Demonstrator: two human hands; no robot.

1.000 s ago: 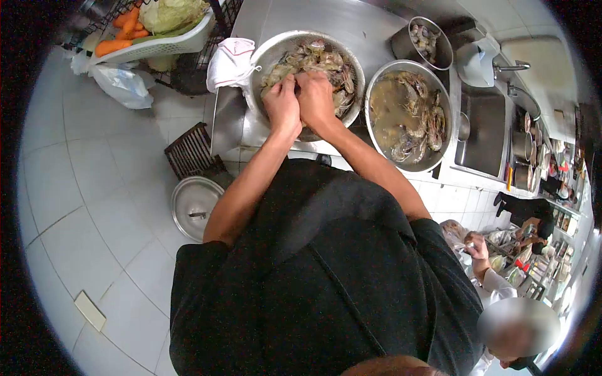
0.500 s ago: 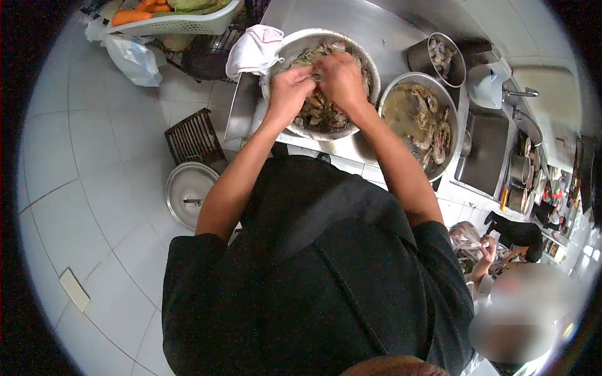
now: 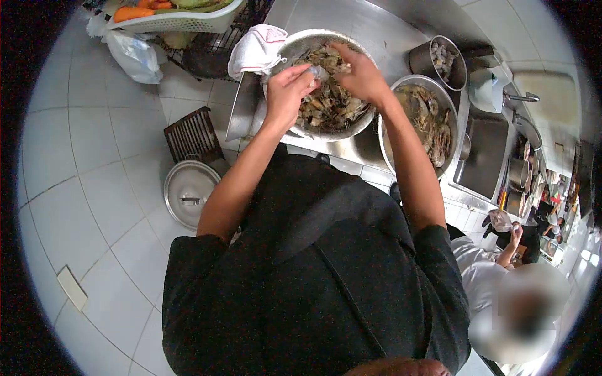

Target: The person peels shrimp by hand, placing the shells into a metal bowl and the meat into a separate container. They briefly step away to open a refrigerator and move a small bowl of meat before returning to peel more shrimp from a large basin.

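Over a round metal bowl [image 3: 301, 44] filled with shrimp shells and heads [image 3: 332, 103], my left hand [image 3: 290, 94] pinches a pale, greyish peeled shrimp [image 3: 318, 73]. My right hand [image 3: 362, 76] is just to the right of it, above the shells, fingers spread and apart from the shrimp. A second metal bowl [image 3: 384, 135] on the right contains whole shrimp [image 3: 433, 125] in cloudy water. Behind that bowl stands a metal pot [image 3: 426, 62] with peeled shrimp [image 3: 443, 59] inside.
A white cloth [image 3: 256, 50] hangs at the counter's left corner. Carrots [image 3: 133, 14] lie in a white basket [image 3: 188, 22] at upper left. To the right are a sink [image 3: 483, 150] and tap [image 3: 522, 98]. Another person [image 3: 480, 263] holds a plastic bag [image 3: 500, 220] at lower right.
My hands have come apart; the right one has opened and shifted right, while the shrimp stays in the left. The other person has moved, their bag now higher and further right.
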